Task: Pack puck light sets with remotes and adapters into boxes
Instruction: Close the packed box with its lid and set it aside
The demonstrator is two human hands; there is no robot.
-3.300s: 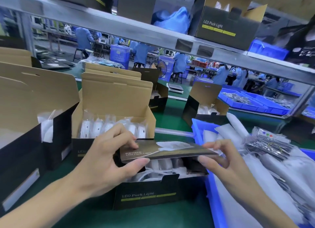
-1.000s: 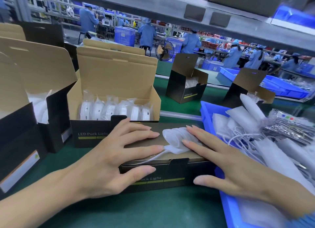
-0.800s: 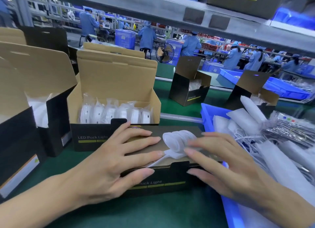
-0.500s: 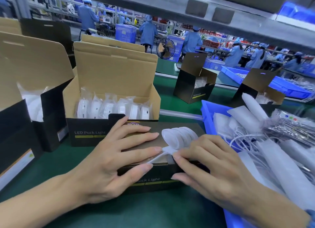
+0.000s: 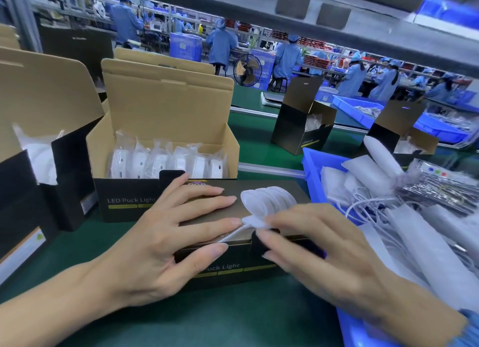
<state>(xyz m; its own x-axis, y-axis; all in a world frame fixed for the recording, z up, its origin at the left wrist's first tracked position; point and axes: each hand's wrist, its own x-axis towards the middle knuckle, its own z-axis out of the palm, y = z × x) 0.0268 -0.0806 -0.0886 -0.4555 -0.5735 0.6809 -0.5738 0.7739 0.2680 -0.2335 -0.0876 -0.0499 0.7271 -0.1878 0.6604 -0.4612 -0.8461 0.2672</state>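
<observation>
Pressing down with my left hand [image 5: 168, 245], fingers spread flat across the lid, I hold shut the long black cardboard box printed "LED Puck Light" [image 5: 233, 269]. It lies directly under both hands, its long axis running left to right across me, so each hand covers one half. The lid's black tuck tab [image 5: 259, 245] sits at the middle of the front edge, between my hands and nearer my right one. My right hand [image 5: 321, 258] is partly curled, its fingertips [image 5: 269, 235] on the tab and front edge; whether they pinch the tab or only push it I cannot tell, since that hand is blurred. I judge the coming move is seating that tab into the front wall, and it turns on the tab lying just left of my right fingertips.

Beyond my left hand stands an open brown-lined box [image 5: 160, 149] with a row of bagged white puck lights [image 5: 166, 162] inside. To the right of my right hand is a blue plastic bin [image 5: 311, 165] of white foam-wrapped parts and cables.

Against a second ago, my right hand has left the lid top, where it lay flat, and curled down to the front edge. My left hand has stayed where it was.
</observation>
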